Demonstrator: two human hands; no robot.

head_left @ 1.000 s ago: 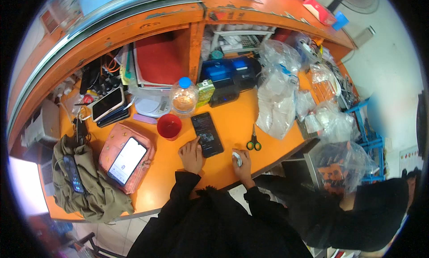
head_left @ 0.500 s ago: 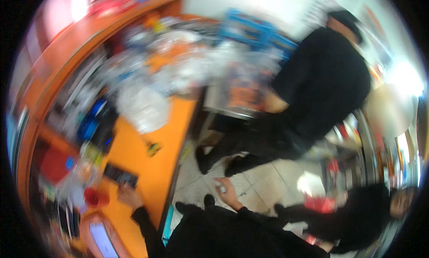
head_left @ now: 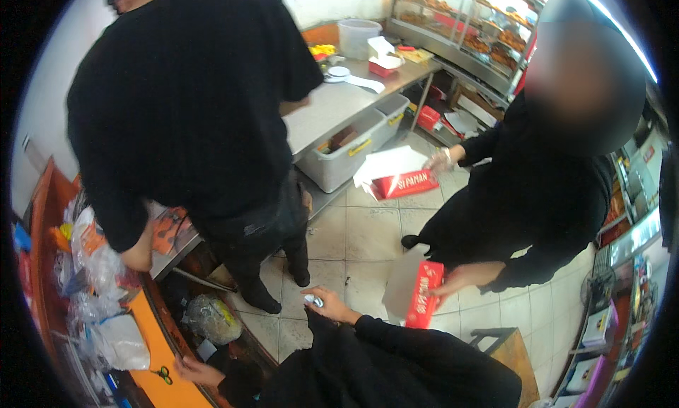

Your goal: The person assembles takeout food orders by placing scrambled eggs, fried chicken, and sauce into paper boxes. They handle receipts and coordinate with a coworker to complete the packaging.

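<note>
My right hand (head_left: 332, 309) is closed around a small white object (head_left: 315, 301), held in front of my dark clothing; its kind is too small to make out. My left hand (head_left: 200, 372) hovers by the edge of the orange tabletop (head_left: 145, 323), its fingers stretched out and nothing visible in them. Nearest to it on the tabletop lie scissors (head_left: 164, 375) with black and yellow-green handles. Beyond my right hand, a co-worker holds an opened red and white cardboard box (head_left: 407, 184) in one hand and a second such box (head_left: 424, 295) in the other.
Another person in black (head_left: 191, 111) stands ahead on the left, back turned, beside a metal table (head_left: 329, 111). Grey plastic bins (head_left: 346, 157) sit beneath it. A glass food cabinet (head_left: 460, 26) is at the back. Plastic bags (head_left: 113, 337) crowd the left; a wooden stool (head_left: 513, 355) stands at right.
My view has swung right, bringing the co-worker with the boxes fully in. My left hand has left the dark phone on the tabletop. My right hand keeps its small white object.
</note>
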